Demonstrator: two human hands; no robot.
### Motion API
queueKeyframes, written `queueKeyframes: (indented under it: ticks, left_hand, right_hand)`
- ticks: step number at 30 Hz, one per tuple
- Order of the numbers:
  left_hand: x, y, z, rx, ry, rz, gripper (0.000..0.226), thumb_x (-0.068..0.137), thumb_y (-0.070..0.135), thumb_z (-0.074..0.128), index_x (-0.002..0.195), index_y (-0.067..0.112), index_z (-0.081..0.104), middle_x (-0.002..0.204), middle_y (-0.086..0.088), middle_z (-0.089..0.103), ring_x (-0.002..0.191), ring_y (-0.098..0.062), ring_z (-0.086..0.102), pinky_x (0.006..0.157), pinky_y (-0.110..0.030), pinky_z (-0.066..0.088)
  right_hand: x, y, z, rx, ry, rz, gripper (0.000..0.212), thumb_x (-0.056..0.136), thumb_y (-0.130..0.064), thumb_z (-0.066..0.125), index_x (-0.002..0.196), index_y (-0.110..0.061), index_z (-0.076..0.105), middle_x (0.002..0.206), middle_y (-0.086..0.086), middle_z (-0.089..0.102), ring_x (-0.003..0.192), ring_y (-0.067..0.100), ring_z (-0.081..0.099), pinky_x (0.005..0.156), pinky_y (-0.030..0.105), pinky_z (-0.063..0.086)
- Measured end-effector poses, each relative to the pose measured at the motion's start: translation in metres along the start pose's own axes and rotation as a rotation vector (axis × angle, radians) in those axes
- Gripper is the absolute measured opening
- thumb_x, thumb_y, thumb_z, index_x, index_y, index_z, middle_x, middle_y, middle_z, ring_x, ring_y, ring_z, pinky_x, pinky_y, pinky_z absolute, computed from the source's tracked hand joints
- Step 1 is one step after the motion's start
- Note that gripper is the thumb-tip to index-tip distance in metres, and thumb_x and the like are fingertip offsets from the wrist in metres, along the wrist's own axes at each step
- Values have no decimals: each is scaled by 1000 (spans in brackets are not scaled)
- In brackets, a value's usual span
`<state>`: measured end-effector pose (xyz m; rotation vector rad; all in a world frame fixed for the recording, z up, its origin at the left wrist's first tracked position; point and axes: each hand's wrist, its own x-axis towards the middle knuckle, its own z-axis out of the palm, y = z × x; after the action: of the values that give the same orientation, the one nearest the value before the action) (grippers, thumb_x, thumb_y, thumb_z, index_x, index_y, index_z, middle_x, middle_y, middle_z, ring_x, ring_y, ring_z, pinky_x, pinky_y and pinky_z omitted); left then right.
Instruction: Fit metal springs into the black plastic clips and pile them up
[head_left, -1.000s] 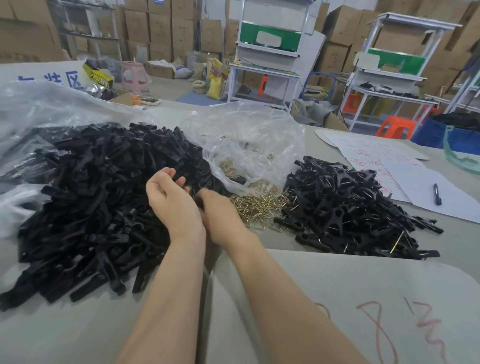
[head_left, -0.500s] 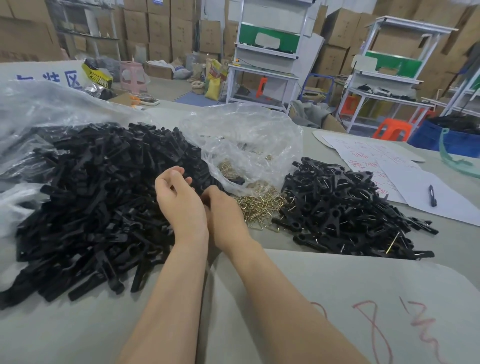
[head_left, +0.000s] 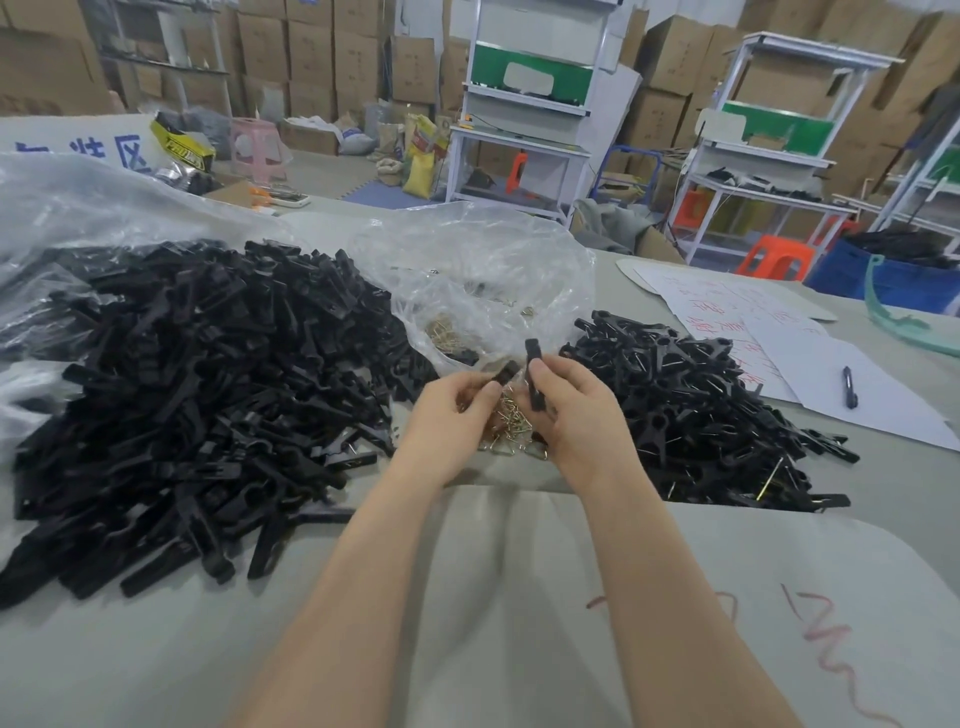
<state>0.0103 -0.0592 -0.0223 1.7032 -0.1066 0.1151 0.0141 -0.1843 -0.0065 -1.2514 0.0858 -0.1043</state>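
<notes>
My left hand (head_left: 451, 415) pinches one black clip half (head_left: 505, 372) by its end. My right hand (head_left: 575, 410) grips a second black clip half (head_left: 533, 375), held nearly upright. Both pieces are raised above a small heap of brass-coloured metal springs (head_left: 511, 423) on the table. A large pile of loose black clip halves (head_left: 208, 395) covers the left of the table. A smaller pile of assembled black clips (head_left: 696, 415) with springs in them lies on the right.
A clear plastic bag (head_left: 483, 280) with more springs sits behind my hands. Another plastic bag (head_left: 78, 208) lies at the far left. Papers (head_left: 810, 353) with a pen (head_left: 849, 387) are at the right. A grey cloth (head_left: 571, 597) covers the near table.
Both hands have left the edge of the large pile and moved right, over the springs. Each now holds a black clip half that was not visible in them before.
</notes>
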Motion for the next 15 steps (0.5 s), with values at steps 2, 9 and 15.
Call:
queueKeyframes:
  ticks: [2,9,15]
  left_hand:
    - [3,-5,-1,-133,112,-77,17,95,9,55,106,-2,63,79,-7,65,72,-14,66,75,-28,58]
    - [4,-8,1,-1,167,41,29,93,12,57,76,35,60,77,6,67,82,-15,65,83,-33,50]
    - [6,-8,9,59,39,53,33,100,11,42,76,24,62,66,9,59,66,-11,53,77,-33,47]
  right_hand:
    - [1,7,-1,-115,68,-55,6,91,-10,62,91,-16,64,68,-8,64,68,8,59,66,21,50]
    - [-8,27,19,58,-36,33,12,93,-1,55,104,0,59,79,7,63,68,13,58,64,22,49]
    - [-10,25,15,210,-16,59,11,94,-1,52,87,-5,58,73,5,60,58,7,55,60,15,51]
